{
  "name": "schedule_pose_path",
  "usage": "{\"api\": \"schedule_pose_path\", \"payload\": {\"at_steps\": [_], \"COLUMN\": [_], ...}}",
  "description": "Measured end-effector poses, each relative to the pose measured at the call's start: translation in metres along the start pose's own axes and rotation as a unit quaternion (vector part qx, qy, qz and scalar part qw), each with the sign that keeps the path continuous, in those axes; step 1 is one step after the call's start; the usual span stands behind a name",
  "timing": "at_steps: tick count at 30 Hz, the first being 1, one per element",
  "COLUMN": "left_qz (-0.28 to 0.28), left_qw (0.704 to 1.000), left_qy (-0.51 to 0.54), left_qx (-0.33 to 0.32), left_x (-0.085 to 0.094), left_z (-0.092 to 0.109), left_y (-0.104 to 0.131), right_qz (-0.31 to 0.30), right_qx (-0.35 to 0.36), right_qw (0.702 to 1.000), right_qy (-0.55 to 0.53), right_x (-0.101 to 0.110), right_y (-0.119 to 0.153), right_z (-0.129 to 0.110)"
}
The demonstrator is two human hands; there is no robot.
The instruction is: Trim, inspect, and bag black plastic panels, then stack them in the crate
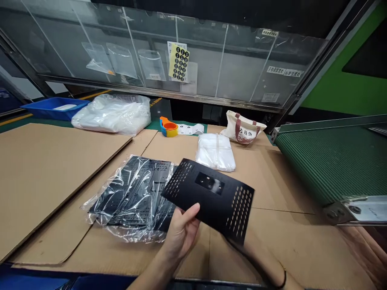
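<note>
My left hand [184,227] grips the near edge of a black perforated panel [211,201], thumb on top and fingers beneath. The panel is tilted above the cardboard, with rows of slots at both ends and a glossy dark rectangle near its far edge. My right hand [252,241] is at the panel's near right corner, blurred and largely hidden behind it, so its fingers do not show. A dark blurred strip runs along that forearm. Left of the panel, more black slotted panels [136,191] lie in crinkled clear plastic wrap.
A bundle of clear bags [215,152] lies beyond the panel, near a cloth bag [244,128] and an orange-blue tape dispenser [168,127]. A plastic-wrapped pile [111,114] and blue tray [56,108] stand back left. A green conveyor [335,157] borders the right; cardboard [54,161] the left.
</note>
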State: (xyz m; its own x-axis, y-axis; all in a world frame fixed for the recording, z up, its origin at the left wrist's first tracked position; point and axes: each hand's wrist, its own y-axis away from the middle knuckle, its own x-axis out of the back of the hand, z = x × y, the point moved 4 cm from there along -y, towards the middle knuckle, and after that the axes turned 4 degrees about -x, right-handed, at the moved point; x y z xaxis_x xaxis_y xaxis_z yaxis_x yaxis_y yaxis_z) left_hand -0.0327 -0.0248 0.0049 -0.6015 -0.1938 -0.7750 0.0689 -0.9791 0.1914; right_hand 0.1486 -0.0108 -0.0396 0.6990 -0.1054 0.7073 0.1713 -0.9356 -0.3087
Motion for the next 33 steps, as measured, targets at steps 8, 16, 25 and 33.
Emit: {"api": "schedule_pose_path", "payload": {"at_steps": [8,16,25,33], "left_qz": [-0.074,-0.129,-0.226,-0.245], "left_qw": [0.993,0.986,0.973,0.967], "left_qy": [-0.079,-0.101,-0.05,-0.047], "left_qx": [0.052,0.026,0.018,0.049], "left_x": [0.027,0.028,0.018,0.013], "left_z": [-0.03,-0.035,-0.036,-0.038], "left_y": [-0.03,-0.03,-0.028,-0.026], "right_qz": [-0.027,0.061,0.072,0.079], "right_qx": [-0.21,-0.33,-0.325,-0.302], "right_qw": [0.8,0.684,0.694,0.716], "right_qy": [-0.561,-0.648,-0.638,-0.625], "right_x": [0.019,0.014,0.02,0.019], "right_y": [-0.041,-0.042,-0.032,-0.024], "right_z": [0.029,0.047,0.059,0.064]}}
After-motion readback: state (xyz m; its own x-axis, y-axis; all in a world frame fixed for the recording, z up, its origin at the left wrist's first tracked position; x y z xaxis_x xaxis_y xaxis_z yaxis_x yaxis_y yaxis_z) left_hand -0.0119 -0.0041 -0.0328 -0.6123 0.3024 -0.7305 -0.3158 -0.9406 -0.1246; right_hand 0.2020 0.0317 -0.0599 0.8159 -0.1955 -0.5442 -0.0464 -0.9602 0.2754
